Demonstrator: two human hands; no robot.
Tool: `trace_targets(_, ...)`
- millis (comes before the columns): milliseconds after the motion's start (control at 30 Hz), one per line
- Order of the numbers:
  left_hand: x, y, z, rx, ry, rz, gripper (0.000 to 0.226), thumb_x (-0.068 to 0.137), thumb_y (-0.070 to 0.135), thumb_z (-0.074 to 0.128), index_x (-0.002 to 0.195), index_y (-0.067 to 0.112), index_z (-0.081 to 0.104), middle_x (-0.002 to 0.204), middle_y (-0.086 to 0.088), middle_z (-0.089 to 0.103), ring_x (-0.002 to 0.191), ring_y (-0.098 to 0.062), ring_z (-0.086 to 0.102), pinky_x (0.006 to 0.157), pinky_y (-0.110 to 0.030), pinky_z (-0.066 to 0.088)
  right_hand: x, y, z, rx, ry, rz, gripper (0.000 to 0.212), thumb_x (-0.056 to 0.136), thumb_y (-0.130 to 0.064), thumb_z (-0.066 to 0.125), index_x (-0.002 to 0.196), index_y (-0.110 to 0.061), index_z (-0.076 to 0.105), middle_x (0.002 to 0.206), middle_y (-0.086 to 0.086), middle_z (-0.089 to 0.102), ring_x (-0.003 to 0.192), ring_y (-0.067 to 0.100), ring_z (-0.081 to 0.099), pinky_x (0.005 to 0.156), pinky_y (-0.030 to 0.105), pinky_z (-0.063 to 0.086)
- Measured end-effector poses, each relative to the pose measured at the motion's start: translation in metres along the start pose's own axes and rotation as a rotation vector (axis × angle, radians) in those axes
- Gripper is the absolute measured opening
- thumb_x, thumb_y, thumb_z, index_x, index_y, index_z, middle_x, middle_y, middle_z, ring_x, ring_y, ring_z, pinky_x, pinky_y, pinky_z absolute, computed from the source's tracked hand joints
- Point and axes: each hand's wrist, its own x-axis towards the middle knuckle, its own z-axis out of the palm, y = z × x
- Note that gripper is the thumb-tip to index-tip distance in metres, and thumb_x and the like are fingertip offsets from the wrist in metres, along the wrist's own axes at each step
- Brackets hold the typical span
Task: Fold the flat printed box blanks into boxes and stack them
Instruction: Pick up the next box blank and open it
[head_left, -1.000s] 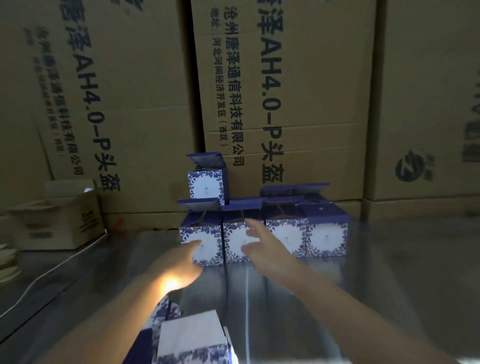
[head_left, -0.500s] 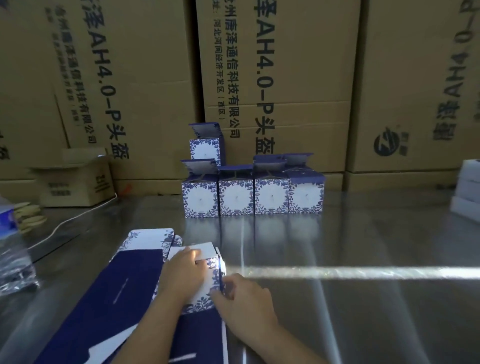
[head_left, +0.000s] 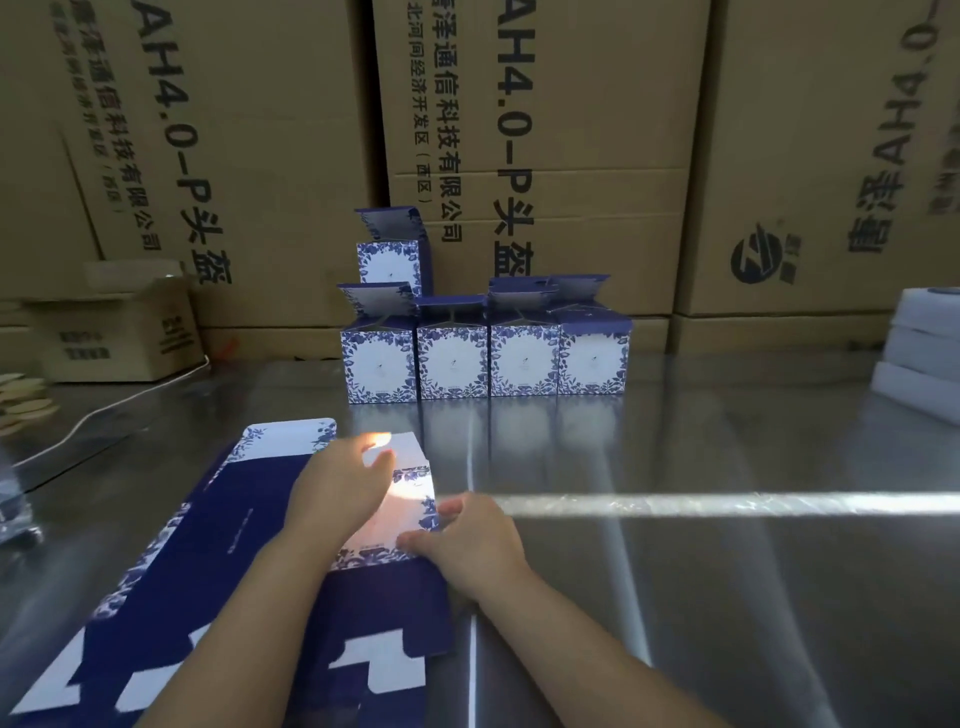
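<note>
Lying under left grip (head_left: 337, 493) (flat): box blank (head_left: 410, 483)

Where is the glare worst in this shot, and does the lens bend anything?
Head view: a bright reflected streak crosses the shiny table, washing out part of the left hand and the white panel of the box blank; same view, the wide lens bows the cardboard cartons near the edges.
</note>
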Motion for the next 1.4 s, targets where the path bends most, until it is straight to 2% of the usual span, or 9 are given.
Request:
trace_targets(133,-0.010,0.019,-0.009,-0.038,0.029,0.102,0.036,0.092,0.031,0.051,0.127,0.030,0.057,0.133,0.007,0.057,0.119,-0.016,0.051,0.089,-0.028,0.037,0.003,0.005,-0.019,0.312,-0.082,0.044,0.021,0.078,-0.018,0.074,0.093,-0.002,0.072,0.091,0.010,0.072,0.078,0.023,0.069,0.071,0.032,0.056)
trace_targets(333,-0.017,0.038,-0.017,-0.409,0.122,0.181,0.029,0.091,0.022,0.058,0.115,0.036,0.064,0.117,0.020,0.060,0.096,0.007,0.053,0.078,-0.007,0.034,0.000,0.017,-0.081,0.679,0.032,0.256,0.006,0.086,-0.014,0.062,0.082,-0.011,0.067,0.049,0.003,0.062,0.035,0.015,0.057,0.035,0.015,0.039)
trace_targets(533,-0.015,0.037,-0.009,-0.631,0.124,-0.079,0.039,0.088,0.021,0.059,0.123,0.037,0.057,0.118,0.016,0.055,0.104,-0.007,0.052,0.085,-0.022,0.035,-0.007,0.051,-0.133,0.686,0.207,0.290,0.007,0.084,-0.018,0.065,0.080,-0.012,0.064,0.047,0.003,0.061,0.035,0.016,0.056,0.038,0.019,0.038)
trace_targets(700,-0.019,0.039,0.015,-0.740,-0.052,-0.184,0.045,0.088,0.026,0.059,0.132,0.031,0.051,0.108,0.016,0.056,0.083,-0.004,0.056,0.068,-0.016,0.041,-0.013,0.079,-0.140,0.825,0.291,0.293,0.011,0.089,-0.015,0.060,0.079,-0.012,0.062,0.046,0.001,0.061,0.033,0.013,0.056,0.034,0.015,0.037)
trace_targets(833,-0.020,0.034,0.024,-0.800,-0.182,-0.298,0.056,0.086,0.031,0.062,0.138,0.024,0.044,0.136,0.003,0.049,0.122,-0.017,0.050,0.106,-0.038,0.038,-0.012,0.077,-0.140,0.851,0.271,0.244,0.009,0.090,-0.013,0.058,0.084,-0.013,0.064,0.052,0.001,0.066,0.038,0.013,0.060,0.034,0.013,0.039)
trace_targets(900,-0.020,0.030,0.027,-0.883,-0.214,-0.354,0.048,0.085,0.026,0.064,0.131,0.015,0.052,0.127,-0.001,0.057,0.110,-0.013,0.057,0.095,-0.034,0.047,-0.012,0.075,-0.139,0.858,0.244,0.223,0.012,0.092,-0.016,0.057,0.084,-0.011,0.065,0.052,0.002,0.067,0.039,0.012,0.061,0.034,0.013,0.039)
trace_targets(1000,-0.024,0.032,0.029,-0.906,-0.215,-0.374,0.004,0.086,0.017,0.062,0.081,0.018,0.062,0.085,-0.003,0.067,0.069,-0.017,0.066,0.065,-0.035,0.057,-0.011,0.074,-0.138,0.898,0.219,0.223,0.028,0.095,-0.030,0.054,0.079,-0.010,0.064,0.050,0.003,0.066,0.037,0.013,0.061,0.031,0.012,0.037)
trace_targets(1167,-0.028,0.039,0.023,-1.025,-0.338,-0.374,0.031,0.082,0.029,0.063,0.109,0.017,0.067,0.107,-0.008,0.070,0.078,-0.025,0.066,0.054,-0.028,0.049,-0.009,0.080,-0.143,1.006,0.050,0.182,0.036,0.096,-0.034,0.047,0.084,-0.010,0.071,0.071,0.008,0.073,0.054,0.020,0.069,0.041,0.017,0.046)
trace_targets(1400,-0.036,0.051,0.018,-1.266,-0.586,-0.328,0.036,0.088,0.037,0.049,0.111,0.016,0.067,0.082,0.000,0.071,0.057,-0.017,0.066,0.046,-0.022,0.048,-0.007,0.082,-0.146,1.072,-0.078,0.055,0.058,0.098,-0.047,0.039,0.068,-0.018,0.079,0.076,0.004,0.075,0.060,0.016,0.071,0.042,0.019,0.049)
